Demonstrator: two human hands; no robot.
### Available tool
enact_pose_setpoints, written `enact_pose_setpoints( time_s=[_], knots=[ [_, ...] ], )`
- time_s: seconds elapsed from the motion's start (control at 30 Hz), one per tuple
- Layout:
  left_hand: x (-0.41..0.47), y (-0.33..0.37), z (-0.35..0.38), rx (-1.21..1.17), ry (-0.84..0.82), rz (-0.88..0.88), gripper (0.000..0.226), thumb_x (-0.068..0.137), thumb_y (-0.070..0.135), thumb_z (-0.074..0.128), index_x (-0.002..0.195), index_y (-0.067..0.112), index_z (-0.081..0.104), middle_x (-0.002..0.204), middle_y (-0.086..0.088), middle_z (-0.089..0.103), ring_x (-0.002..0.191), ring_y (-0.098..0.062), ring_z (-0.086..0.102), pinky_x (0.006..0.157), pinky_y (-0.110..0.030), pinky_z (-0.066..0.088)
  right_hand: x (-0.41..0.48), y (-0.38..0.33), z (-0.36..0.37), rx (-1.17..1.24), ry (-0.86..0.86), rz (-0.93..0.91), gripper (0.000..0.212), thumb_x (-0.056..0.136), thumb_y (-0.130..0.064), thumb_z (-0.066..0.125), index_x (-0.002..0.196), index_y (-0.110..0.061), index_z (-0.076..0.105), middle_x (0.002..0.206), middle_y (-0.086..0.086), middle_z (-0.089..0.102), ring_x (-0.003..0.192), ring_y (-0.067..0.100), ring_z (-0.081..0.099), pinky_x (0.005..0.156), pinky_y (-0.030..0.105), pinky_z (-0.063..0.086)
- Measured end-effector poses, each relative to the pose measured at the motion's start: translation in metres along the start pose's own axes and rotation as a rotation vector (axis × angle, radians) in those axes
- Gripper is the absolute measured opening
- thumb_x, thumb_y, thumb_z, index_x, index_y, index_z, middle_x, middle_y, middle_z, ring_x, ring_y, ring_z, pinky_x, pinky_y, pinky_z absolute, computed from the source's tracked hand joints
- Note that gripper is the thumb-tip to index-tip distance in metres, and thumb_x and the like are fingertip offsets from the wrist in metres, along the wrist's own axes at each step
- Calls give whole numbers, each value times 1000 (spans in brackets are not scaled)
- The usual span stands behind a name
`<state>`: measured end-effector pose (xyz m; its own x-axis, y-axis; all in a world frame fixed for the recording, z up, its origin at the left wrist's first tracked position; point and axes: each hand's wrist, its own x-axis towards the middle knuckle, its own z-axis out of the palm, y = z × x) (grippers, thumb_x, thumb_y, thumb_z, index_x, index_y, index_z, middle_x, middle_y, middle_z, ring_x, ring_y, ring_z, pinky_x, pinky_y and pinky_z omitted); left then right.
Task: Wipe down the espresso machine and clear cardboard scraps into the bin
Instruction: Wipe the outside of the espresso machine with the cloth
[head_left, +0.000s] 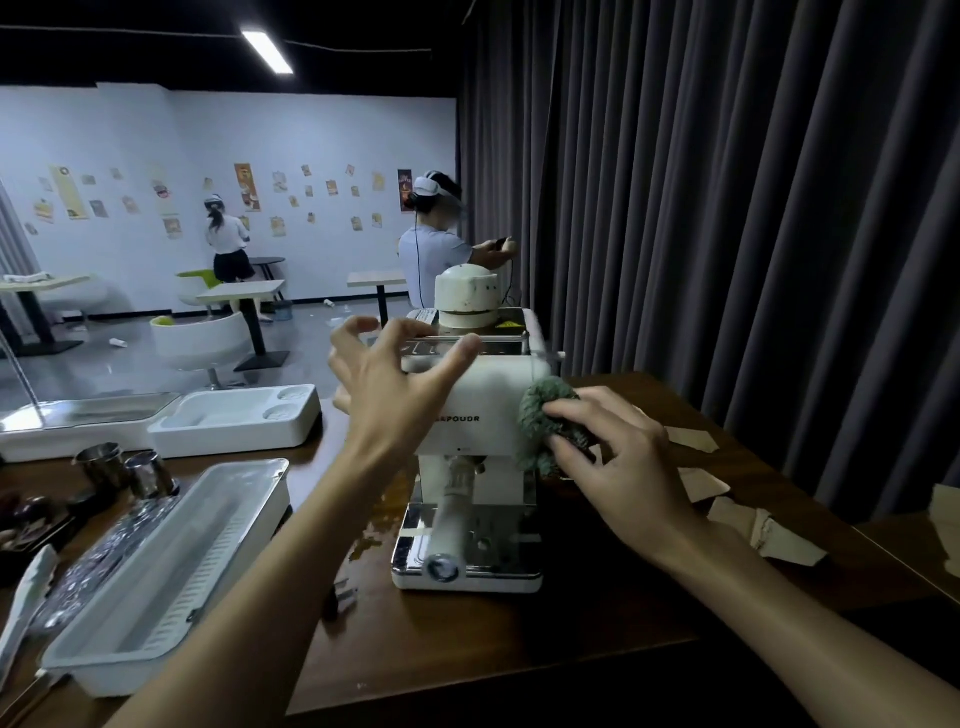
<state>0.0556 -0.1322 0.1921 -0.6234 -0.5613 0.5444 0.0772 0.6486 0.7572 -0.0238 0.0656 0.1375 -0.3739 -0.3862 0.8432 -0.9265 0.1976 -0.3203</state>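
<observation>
One espresso machine (478, 415) stands on dark table (519, 649) | right hand (618, 462) grips green cloth (545, 415) against its right flank | left hand (384, 384) splayed wide at its top-left edge | cardboard scraps (704, 483) lie right, near table edge | cloth hides machine's right corner

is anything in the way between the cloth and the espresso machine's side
Nothing visible. The right hand holds the green cloth against the upper right corner of the espresso machine; the left hand is spread at the top, away from the cloth.
</observation>
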Motion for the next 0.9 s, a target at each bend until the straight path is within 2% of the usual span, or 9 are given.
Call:
enact_pose_setpoints(
  time_s=[0.1,0.17,0.3,0.4,0.53,0.63,0.7,0.83,0.9],
  knots=[
    [11,-10,-12,-23,20,-13,48,62,93,57,85,51,62,133,1,34,135,-28,34,110,-62,34,3,-9,4,28,-71,-71,26,83,-6,70,109,-8,71,110,5,64,104,12,60,90,15,45],
    [13,-8,-18,20,16,-6,40,67,87,58,84,51,62,131,-1,33,135,-27,29,114,-61,26,8,-9,5,32,-72,-87,26,82,-4,70,108,-6,70,113,6,64,106,12,59,93,12,43],
    [8,16,-20,365,-23,106,35,93,65,48,119,49,63,136,-4,30,135,-29,24,109,-53,26,15,-2,7,50,-27,-25,28,82,0,71,109,-7,68,116,6,65,111,17,60,96,25,47],
    [-9,31,-5,401,-140,127,39,94,64,45,127,48,57,131,-7,32,133,-32,33,106,-52,34,16,-4,7,86,-45,-18,29,83,0,71,111,-7,67,113,2,65,107,11,60,91,27,50],
    [-22,22,9,357,-140,172,31,95,60,46,125,51,44,151,-8,19,135,-37,41,99,-42,31,14,-3,8,81,-35,-11,29,84,0,71,112,-7,67,115,1,64,111,10,59,92,31,50],
    [-19,15,10,353,-153,182,34,91,65,49,120,49,40,157,-11,13,142,-43,32,105,-66,36,13,-1,8,39,-16,3,30,83,1,72,112,-6,68,128,8,59,122,16,54,102,31,45],
    [-17,13,10,342,-176,186,38,88,65,55,120,48,40,160,-16,9,151,-40,14,106,-70,33,13,-1,8,25,-1,17,29,83,1,72,111,-6,69,130,9,55,122,13,52,103,23,43],
    [-12,9,-4,243,-184,220,48,83,59,68,122,37,49,159,-15,18,152,-30,16,104,-43,38,15,-1,7,14,10,60,27,83,-2,72,110,-7,70,116,6,54,113,11,51,98,19,42],
    [-4,-1,-15,202,-206,254,42,81,58,72,113,40,50,156,-10,25,148,-32,25,101,-39,41,16,-1,7,27,7,72,27,83,-2,72,110,-8,70,115,5,54,112,10,51,97,20,43]
  ],
)
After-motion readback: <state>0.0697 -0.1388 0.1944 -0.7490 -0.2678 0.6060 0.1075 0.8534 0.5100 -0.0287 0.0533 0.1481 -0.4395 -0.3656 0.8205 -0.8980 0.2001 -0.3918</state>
